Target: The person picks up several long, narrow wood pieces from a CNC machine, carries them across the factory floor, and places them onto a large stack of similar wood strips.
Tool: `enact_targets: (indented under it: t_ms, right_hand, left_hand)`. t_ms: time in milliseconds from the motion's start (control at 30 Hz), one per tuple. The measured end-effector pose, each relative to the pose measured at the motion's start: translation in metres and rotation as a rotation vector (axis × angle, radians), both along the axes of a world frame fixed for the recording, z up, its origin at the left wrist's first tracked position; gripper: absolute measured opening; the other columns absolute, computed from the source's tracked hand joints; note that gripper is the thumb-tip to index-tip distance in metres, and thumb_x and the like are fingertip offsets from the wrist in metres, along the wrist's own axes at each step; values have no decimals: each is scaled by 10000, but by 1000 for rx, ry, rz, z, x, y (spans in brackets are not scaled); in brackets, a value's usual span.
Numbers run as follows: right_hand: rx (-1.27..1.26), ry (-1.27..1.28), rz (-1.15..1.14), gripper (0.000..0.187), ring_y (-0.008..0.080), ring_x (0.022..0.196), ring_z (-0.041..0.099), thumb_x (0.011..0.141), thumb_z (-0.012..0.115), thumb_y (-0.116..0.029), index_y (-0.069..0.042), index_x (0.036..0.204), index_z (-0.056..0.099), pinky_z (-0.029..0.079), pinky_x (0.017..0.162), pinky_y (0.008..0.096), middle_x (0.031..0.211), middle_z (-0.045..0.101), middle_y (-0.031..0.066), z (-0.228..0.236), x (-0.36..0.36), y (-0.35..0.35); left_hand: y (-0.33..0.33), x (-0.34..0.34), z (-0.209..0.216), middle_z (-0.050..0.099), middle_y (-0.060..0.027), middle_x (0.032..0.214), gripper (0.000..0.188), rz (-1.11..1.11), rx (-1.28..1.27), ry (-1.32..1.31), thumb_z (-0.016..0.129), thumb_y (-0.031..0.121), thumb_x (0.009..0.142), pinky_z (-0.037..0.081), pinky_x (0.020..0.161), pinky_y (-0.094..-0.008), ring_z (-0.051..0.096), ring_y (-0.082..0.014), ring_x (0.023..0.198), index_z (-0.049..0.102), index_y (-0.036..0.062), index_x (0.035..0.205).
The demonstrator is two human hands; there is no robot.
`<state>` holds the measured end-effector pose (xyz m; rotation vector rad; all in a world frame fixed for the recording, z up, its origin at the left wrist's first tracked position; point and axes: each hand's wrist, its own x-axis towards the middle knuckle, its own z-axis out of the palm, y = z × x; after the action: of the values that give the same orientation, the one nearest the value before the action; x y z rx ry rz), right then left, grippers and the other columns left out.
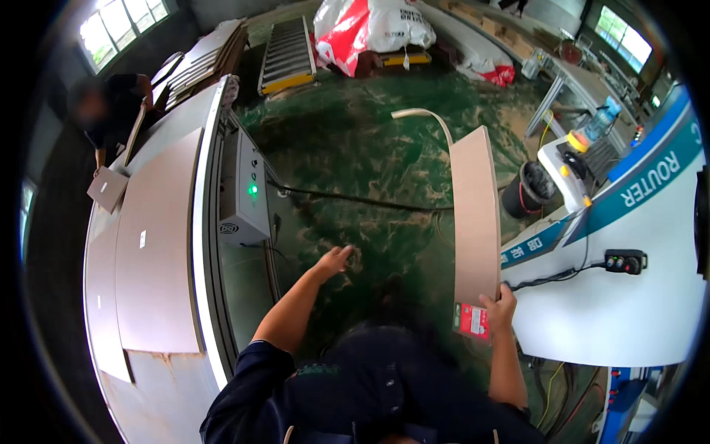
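Note:
My right hand (501,308) is closed on the near right edge of a long, light-brown panel (475,214), its fingers beside a red and white label (473,320). The panel reaches away from me above the floor. From its far left corner a thin, pale strip (429,113) curves out to the left. My left hand (334,263) hangs over the green floor, away from the panel, fingers loosely bent and apart, with nothing visible in it.
On the left, a long machine table (170,370) carries brown boards (159,251); its control box (248,185) shows a green light. A co-worker (111,111) handles a small board. To my right stand a white machine (606,311) and a black bin (529,190). A cable (355,198) crosses the floor.

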<state>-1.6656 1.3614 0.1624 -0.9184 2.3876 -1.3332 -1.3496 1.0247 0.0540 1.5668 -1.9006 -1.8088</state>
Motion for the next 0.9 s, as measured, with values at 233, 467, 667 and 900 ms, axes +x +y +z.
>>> enact_targets:
  t_ms: [233, 467, 667, 900]
  right_hand:
    - [128, -155, 4, 229, 171, 673, 598, 637, 701, 4, 17, 841, 598, 468, 631, 317, 736, 636, 99, -75, -86, -92]
    - [238, -258, -154, 261, 121, 699, 599, 652, 678, 67, 20, 905, 631, 479, 644, 257, 795, 660, 48, -73, -136, -154]
    - [121, -373, -231, 224, 111, 727, 584, 698, 622, 49, 25, 920, 614, 462, 689, 245, 819, 640, 35, -45, -198, -281]
    - [-2, -252, -428, 190, 91, 639, 531, 655, 688, -4, 11, 829, 612, 445, 604, 256, 700, 601, 4, -16, -261, -415]
  left_hand:
    - [21, 201, -208, 629, -180, 946, 500, -419, -655, -492, 460, 430, 926, 497, 715, -418, 619, -282, 830, 496, 34, 1230]
    - [40, 159, -166, 643, -167, 945, 464, 29, 405, -482, 496, 426, 888, 499, 704, -420, 627, -296, 835, 549, 41, 1141]
    - [-147, 73, -193, 655, -156, 943, 436, -173, 282, -513, 527, 422, 855, 501, 695, -422, 634, -308, 840, 596, 47, 1065]
    - [-527, -162, -157, 648, -156, 862, 385, 18, 41, -362, 553, 382, 839, 503, 651, -384, 632, -269, 757, 605, 26, 976]
